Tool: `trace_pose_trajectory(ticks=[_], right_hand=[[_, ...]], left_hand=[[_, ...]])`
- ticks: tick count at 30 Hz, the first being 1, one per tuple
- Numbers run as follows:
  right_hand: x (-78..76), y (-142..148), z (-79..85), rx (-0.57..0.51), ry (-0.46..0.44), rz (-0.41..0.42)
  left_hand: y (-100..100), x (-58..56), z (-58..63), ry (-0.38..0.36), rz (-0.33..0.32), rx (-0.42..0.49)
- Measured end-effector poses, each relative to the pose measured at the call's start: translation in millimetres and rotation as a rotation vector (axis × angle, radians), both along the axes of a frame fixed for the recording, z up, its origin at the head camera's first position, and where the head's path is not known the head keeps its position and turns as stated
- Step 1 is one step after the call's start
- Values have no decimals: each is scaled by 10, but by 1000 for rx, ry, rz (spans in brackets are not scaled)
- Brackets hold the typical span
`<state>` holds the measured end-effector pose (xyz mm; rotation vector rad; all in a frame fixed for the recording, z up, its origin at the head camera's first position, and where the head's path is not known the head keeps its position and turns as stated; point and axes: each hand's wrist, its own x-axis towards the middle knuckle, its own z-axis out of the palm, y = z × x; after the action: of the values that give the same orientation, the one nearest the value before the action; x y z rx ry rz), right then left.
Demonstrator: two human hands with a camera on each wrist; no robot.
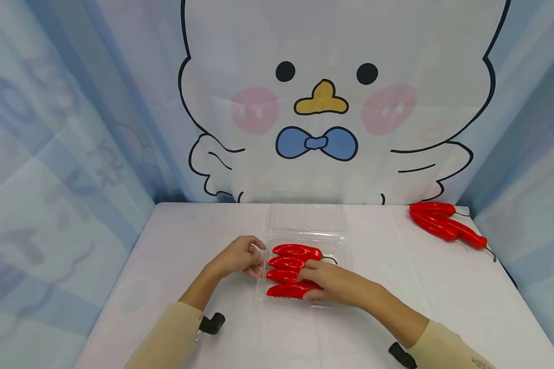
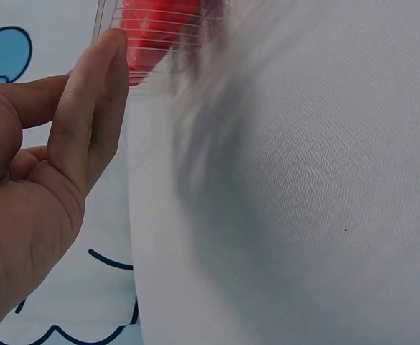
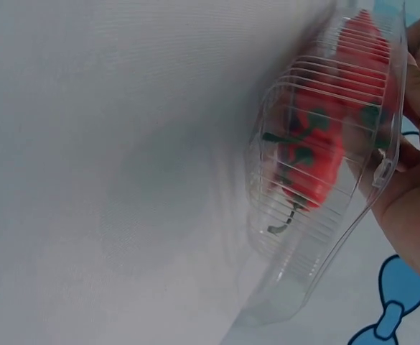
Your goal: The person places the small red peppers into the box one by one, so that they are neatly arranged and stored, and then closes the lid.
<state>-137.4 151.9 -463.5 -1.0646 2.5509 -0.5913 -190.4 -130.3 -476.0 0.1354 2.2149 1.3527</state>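
A clear plastic clamshell box (image 1: 334, 294) lies with its lid (image 1: 307, 218) folded back. Several red chili peppers (image 1: 297, 251) sit side by side across it. My right hand (image 1: 334, 282) reaches over the box's right side and grips the nearest chili pepper (image 1: 286, 291) at its stem end, fingertips on the far side and thumb on the near side. That hand hides the stems of the nearer peppers in the head view. At the box's left edge, my left hand (image 1: 244, 256) rests its fingers against the wall, its longer fingers (image 2: 102, 100) nearly straight.
Three more red chili peppers (image 1: 436, 225) lie together at the table's back right corner. A white cloth covers the table (image 1: 203, 220). Behind it hangs a curtain (image 1: 314, 179) with a cartoon figure, and blue curtains (image 1: 51, 154) close off the sides.
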Motion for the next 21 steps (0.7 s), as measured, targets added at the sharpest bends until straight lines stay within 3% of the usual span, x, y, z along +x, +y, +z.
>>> trace_pose_trajectory(ticks=[21], right_hand=[[49,-4,-100,-26,42,-40]], left_hand=[[1,6,4,7,-2,18]])
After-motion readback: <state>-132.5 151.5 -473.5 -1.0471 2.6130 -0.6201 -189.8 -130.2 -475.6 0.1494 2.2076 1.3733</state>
